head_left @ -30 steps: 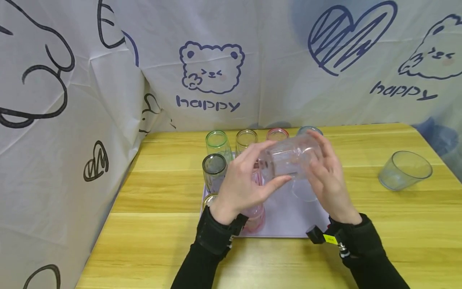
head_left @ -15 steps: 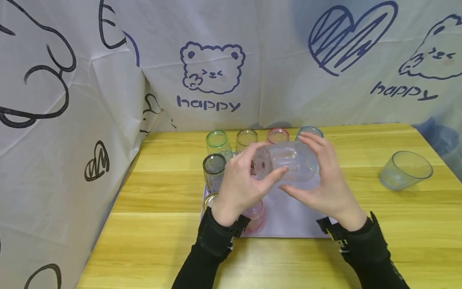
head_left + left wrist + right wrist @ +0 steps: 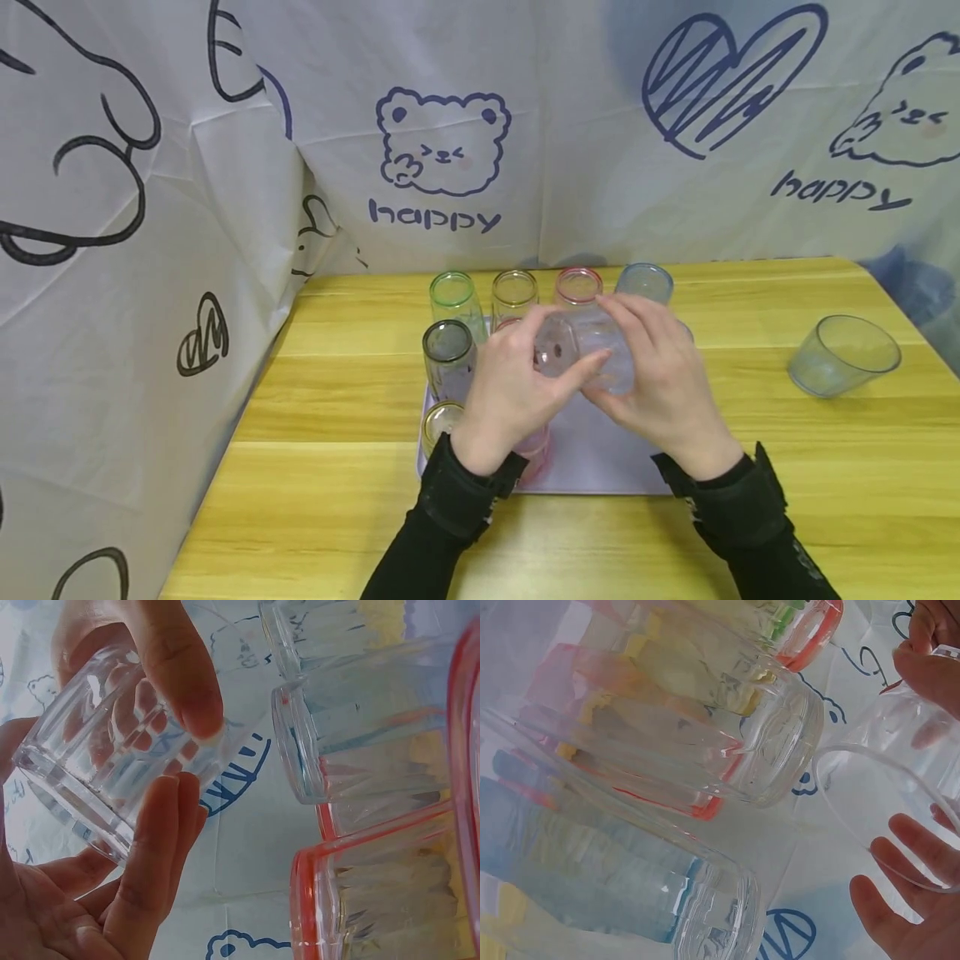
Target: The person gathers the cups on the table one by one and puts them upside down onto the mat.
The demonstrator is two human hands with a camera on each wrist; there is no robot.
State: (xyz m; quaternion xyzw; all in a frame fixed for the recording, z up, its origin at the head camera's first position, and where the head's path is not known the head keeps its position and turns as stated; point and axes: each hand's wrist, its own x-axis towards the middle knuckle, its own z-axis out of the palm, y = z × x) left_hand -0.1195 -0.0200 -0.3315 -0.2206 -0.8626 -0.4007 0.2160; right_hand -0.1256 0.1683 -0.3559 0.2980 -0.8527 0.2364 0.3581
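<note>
A clear glass tumbler [image 3: 596,329] is held tilted above the tray, its thick base turned left toward the head camera. My left hand [image 3: 498,379] grips the base end between thumb and fingers. Around the other end curl the fingers of my right hand [image 3: 667,379], hiding much of the glass there. In the left wrist view the fluted wall of the tumbler [image 3: 105,742] shows with fingers on both sides. From the right wrist, the open rim of the tumbler [image 3: 840,750] faces the camera. Beneath my left hand stands a pink glass [image 3: 534,462], partly hidden.
A pale lilac tray [image 3: 607,467] bears several glasses: green [image 3: 453,292], yellow [image 3: 515,289], red [image 3: 579,286] and blue-rimmed [image 3: 645,285] along the back, with dark grey [image 3: 448,343] and amber [image 3: 441,417] ones at left. A lone clear glass [image 3: 840,358] stands on the table at right.
The tumbler has turned, its base now facing the head camera more. My right hand opened its thumb below the glass, then moved left and closed around it. My left hand stayed nearly in place.
</note>
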